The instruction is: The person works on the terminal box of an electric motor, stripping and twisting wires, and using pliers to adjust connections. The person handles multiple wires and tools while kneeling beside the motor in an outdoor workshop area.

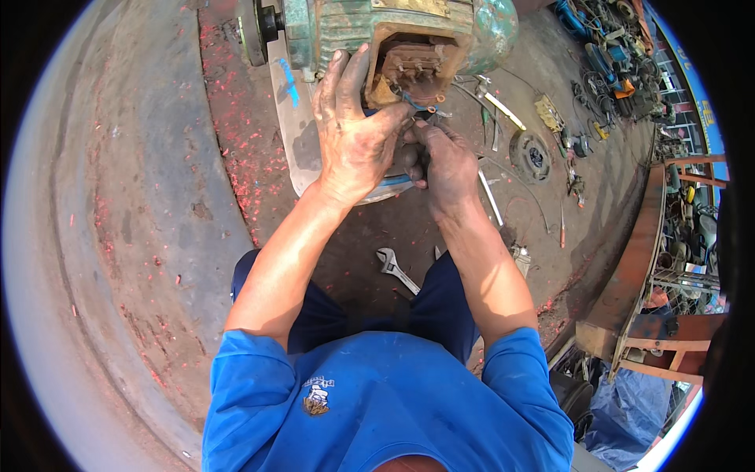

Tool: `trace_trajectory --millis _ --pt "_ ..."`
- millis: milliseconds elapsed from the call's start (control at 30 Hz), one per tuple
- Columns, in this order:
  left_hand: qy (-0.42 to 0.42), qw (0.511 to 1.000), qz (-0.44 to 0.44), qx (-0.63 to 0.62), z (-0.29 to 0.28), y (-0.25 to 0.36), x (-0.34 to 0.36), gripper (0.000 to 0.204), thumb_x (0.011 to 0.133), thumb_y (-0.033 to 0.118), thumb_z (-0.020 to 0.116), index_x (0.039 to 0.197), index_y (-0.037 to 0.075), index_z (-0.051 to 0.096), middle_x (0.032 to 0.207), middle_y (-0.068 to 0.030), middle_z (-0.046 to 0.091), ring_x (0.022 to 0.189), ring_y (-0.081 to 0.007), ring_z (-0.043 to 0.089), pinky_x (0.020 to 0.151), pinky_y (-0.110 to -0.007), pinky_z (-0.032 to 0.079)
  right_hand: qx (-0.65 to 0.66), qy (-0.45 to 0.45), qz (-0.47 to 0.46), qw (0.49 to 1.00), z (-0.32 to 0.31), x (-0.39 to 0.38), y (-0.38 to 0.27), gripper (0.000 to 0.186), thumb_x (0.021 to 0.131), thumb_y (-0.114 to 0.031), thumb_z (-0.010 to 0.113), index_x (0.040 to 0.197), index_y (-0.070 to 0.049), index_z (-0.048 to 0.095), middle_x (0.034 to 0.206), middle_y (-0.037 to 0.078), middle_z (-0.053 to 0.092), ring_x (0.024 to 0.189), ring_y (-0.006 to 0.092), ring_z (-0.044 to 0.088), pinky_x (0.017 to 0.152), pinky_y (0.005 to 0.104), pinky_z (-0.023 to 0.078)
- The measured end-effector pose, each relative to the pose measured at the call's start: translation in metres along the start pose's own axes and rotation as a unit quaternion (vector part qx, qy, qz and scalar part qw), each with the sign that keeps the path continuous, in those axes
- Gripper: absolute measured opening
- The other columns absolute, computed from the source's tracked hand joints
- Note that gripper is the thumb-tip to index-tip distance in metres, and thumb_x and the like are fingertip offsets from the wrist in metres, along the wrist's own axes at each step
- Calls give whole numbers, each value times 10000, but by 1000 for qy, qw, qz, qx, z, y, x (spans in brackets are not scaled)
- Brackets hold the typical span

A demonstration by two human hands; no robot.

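A green electric motor (342, 35) lies in front of me with its rusty terminal box (373, 59) uncovered. Several studs stand on the brown terminal block (413, 59) inside. A thin wire (410, 101) with ring-shaped ends comes out over the box's lower edge. My left hand (354, 145) rests against the box's left side, fingers stretched upward and thumb reaching across to the right hand's fingertips. Just below the wire ends, my right hand (448, 161) is closed in a pinch; what it grips is hidden by the fingers.
An adjustable wrench (397, 270) lies on the ground between my knees. To the right are a hammer (502, 108), a round metal part (531, 155), a screwdriver (562, 232) and loose wires. A rusty steel frame (629, 259) and heaped parts stand farther right.
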State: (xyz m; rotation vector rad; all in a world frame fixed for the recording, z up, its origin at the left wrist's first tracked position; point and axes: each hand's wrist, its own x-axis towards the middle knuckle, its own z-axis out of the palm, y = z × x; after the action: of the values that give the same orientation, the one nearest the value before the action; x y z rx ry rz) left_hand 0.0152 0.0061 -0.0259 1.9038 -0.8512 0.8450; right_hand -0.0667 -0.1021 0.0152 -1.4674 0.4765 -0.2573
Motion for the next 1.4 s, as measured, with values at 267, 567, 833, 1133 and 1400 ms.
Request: trace_trajectory --millis 267,567,833,1133,1400 --pt "5 1000 3 -29 2 -2 0 286 673 142 807 921 250 712 1477 -177 401 1352 -457 351 1057 -540 323 62 -5 -10 998 -20 -14 20 181 928 -202 593 1018 -45 609 778 48 576 634 157 543 511 261 415" --pt "3 1000 4 -13 0 -2 0 283 668 152 823 914 243 716 1479 -174 396 1370 -446 329 1061 -538 316 -503 90 -566 647 -24 13 6 260 715 -52 761 949 -81 651 824 72 615 735 287 606 626 386 513" --pt "14 1000 19 -7 0 -7 -1 295 644 172 838 906 244 721 1479 -183 391 1361 -463 334 1070 -544 312 133 -11 125 983 -3 -3 -10 132 960 -186 558 928 -61 584 672 59 555 566 181 506 499 277 386" --pt "-4 1000 10 -13 -2 -2 1 295 679 142 821 937 241 718 1472 -186 400 1351 -463 351 1066 -550 317 -412 114 -482 765 -19 -5 23 292 815 -138 709 1090 -84 627 912 88 629 826 285 627 714 380 524" --pt "-9 1000 12 -22 -3 0 1 323 663 136 828 944 243 711 1472 -196 390 1354 -468 342 1068 -549 318 -405 111 -431 798 -15 4 20 126 817 -64 722 891 -50 621 834 83 615 711 280 613 585 360 492"
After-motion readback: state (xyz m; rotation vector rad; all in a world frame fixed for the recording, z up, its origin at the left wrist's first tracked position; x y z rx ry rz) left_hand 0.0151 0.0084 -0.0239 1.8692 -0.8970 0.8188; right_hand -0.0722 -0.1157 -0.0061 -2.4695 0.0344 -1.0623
